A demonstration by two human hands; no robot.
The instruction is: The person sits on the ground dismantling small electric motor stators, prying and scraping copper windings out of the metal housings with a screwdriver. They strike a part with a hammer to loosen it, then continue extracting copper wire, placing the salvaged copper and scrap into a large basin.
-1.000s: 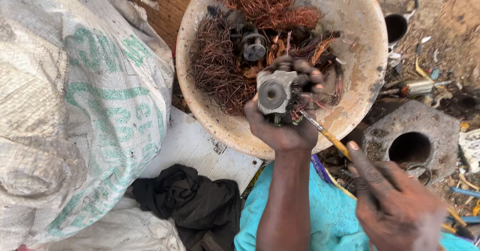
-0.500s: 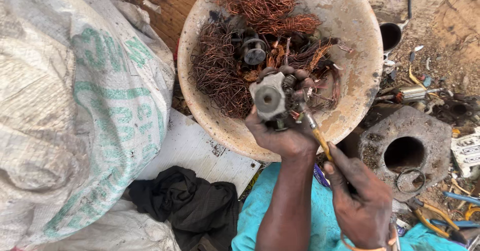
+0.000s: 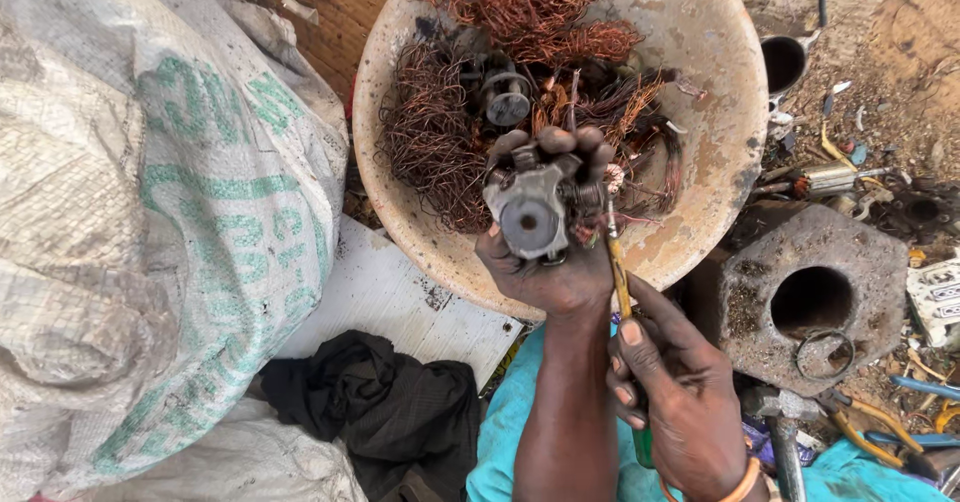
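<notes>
Left hand (image 3: 545,262) clamps motor part (image 3: 530,212) over bowl (image 3: 720,112); right hand (image 3: 680,402) grips screwdriver (image 3: 618,272), whose tip could slip and stab fingers (image 3: 560,144).

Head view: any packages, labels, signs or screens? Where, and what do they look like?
Woven sack: fills the left side, bulging, off-white with faded green print.
Second sack: bottom left, under the first, plain off-white.
Printed card or label: right edge, small, whitish with dark marks, cut off by the frame.
No signs or screens.

My left hand (image 3: 550,262) covers the back of the motor part (image 3: 530,212). My right hand (image 3: 680,392) hides the screwdriver (image 3: 618,272) handle; its tip vanishes among windings. The sack (image 3: 150,212) runs off-frame.
</notes>
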